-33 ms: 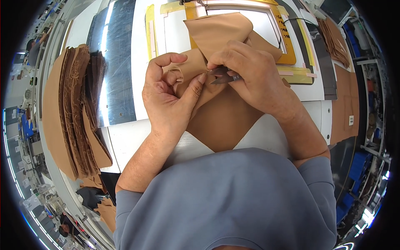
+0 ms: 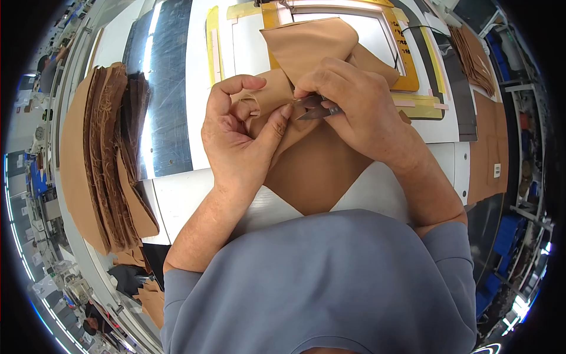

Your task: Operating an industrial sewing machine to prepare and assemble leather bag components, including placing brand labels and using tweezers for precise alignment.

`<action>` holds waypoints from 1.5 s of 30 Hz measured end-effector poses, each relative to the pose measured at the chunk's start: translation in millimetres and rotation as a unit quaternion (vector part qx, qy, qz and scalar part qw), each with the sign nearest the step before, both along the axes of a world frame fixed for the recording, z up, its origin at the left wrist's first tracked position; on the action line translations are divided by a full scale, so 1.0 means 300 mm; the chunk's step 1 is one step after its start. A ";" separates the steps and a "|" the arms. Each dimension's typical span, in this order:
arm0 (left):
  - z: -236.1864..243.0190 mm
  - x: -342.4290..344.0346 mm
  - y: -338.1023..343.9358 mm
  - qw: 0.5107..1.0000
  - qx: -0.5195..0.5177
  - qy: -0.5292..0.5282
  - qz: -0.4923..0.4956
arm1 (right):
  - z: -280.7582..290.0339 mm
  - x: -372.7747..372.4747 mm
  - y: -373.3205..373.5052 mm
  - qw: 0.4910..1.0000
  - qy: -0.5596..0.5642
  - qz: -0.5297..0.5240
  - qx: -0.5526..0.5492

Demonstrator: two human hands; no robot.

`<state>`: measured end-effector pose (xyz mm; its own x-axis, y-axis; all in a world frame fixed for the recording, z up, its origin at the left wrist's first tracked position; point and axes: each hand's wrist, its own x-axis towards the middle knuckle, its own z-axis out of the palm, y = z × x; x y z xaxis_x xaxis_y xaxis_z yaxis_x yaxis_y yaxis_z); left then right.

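The yellow frame (image 2: 407, 65) sits on a white board (image 2: 445, 130) on the counter (image 2: 180, 200), with strips of yellow tape (image 2: 418, 103) around it. Left of the frame lies a shiny metal plate (image 2: 168, 94), and farther left of it, beyond the plate, a thick stack of brown fabric pieces (image 2: 106, 165) with frayed edges. To the right of the frame are another brown pile (image 2: 471, 56) and, nearer the person, a brown sheet (image 2: 489, 141) bearing a small white label (image 2: 496, 170). Well to the right of the frame stand blue bins (image 2: 510, 242). A folded flap of the cloth covers part of the frame's near side.

The cloth (image 2: 318, 171) lies mostly on the near side of the frame, between and under both hands. The left hand (image 2: 243, 133) presses its thumb onto the cloth, its forefinger bent and raised, the other fingers curled against a rolled part. The right hand (image 2: 359, 106) grips dark snips (image 2: 315, 112), their blades apart and pointing left; its thumb and forefinger tips come together at the cloth's edge, but what they pinch there is too small to tell.

The cloth is smooth and plain: tan on the folded flap toward the frame, darker brown on the flat part, which narrows to a point toward the person.
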<state>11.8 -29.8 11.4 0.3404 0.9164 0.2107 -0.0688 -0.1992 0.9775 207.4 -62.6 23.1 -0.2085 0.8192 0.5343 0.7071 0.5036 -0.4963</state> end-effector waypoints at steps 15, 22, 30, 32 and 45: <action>0.033 -0.022 0.030 0.998 -0.057 -0.004 0.003 | 0.038 0.096 0.011 0.993 0.066 -0.089 0.030; 0.038 -0.071 0.083 0.975 0.118 0.146 0.118 | 0.051 0.126 0.003 0.928 0.355 -0.051 -0.104; 0.038 -0.034 0.025 0.888 0.405 0.188 0.108 | 0.059 0.097 -0.013 0.878 0.453 0.001 -0.156; 0.040 -0.026 0.020 0.901 0.391 0.171 0.081 | 0.071 0.079 -0.020 0.894 0.424 0.027 -0.139; 0.173 -0.262 0.139 0.972 0.179 -0.029 0.150 | 0.122 0.178 -0.032 0.938 0.347 0.006 -0.006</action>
